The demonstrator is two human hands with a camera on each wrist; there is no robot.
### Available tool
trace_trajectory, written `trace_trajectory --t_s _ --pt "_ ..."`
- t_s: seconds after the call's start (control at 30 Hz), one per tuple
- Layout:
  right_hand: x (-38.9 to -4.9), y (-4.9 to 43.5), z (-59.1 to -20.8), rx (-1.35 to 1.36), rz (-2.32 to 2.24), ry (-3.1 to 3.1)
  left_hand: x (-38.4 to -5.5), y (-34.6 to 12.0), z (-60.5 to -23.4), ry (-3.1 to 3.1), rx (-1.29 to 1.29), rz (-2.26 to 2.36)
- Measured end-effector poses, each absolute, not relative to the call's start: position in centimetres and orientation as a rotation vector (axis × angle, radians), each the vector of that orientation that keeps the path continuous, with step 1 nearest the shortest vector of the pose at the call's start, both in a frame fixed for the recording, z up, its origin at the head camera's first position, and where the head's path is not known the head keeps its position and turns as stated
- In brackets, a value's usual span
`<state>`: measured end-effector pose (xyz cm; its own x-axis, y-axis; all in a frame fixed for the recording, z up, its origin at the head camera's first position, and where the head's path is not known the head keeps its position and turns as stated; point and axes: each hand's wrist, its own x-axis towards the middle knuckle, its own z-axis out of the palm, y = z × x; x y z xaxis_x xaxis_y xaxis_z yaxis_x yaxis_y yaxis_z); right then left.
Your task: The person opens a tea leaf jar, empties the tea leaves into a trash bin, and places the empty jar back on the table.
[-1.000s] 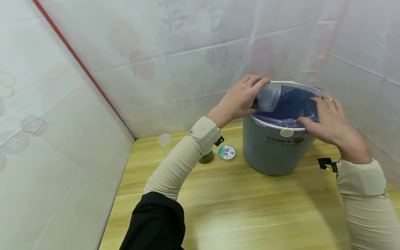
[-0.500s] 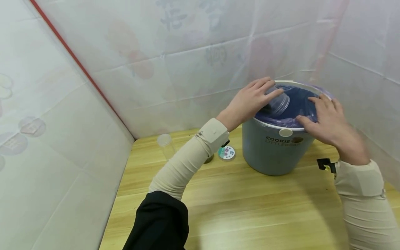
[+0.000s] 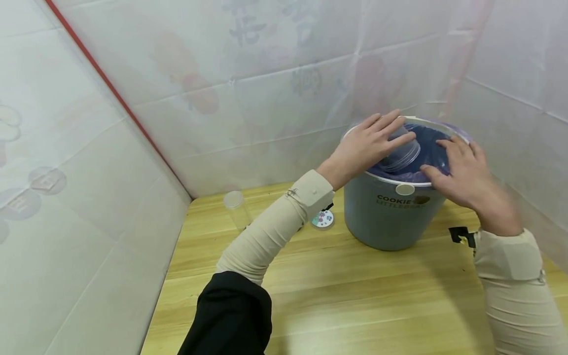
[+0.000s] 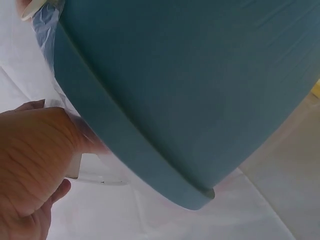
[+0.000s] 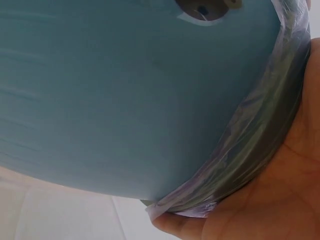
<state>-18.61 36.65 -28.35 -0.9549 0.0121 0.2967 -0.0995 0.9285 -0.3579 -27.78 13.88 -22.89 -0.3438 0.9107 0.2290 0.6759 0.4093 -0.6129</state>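
Note:
A blue-grey bin with "COOKIE" lettering stands on the table, its inside lined with a blue-purple plastic bag. My left hand holds a clear plastic jar tipped over the bin's left rim, mouth toward the inside. Its fingers lie along the jar and hide most of the body. In the left wrist view the hand is just beyond the bin's rim. My right hand grips the bin's right rim, fingers and thumb bent over the edge. The right wrist view shows the palm against the bagged rim.
A second clear jar stands at the table's back left, partly behind the left forearm. A round lid with a floral print lies left of the bin. White printed sheets wall in the wooden table.
My left hand has moved right over the bin and tipped the jar further in. Its forearm now hides the dark container beside the lid. The right hand stays on the rim.

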Motion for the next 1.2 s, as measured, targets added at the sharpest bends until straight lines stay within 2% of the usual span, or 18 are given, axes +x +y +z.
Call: trace_trajectory --t_s 0.5,0.8,1.2 --pt "-19.0 37.0 -28.3 0.06 0.53 -2.81 -28.0 14.1 -22.7 -1.879 -1.249 0.796" --pt "-19.2 37.3 -28.4 0.089 0.532 -2.798 -28.0 14.1 -22.4 -2.141 -1.242 0.436" --pt "-19.9 37.4 -28.6 0.1 0.557 -2.781 -28.0 13.4 -22.3 -2.096 -1.19 0.512"
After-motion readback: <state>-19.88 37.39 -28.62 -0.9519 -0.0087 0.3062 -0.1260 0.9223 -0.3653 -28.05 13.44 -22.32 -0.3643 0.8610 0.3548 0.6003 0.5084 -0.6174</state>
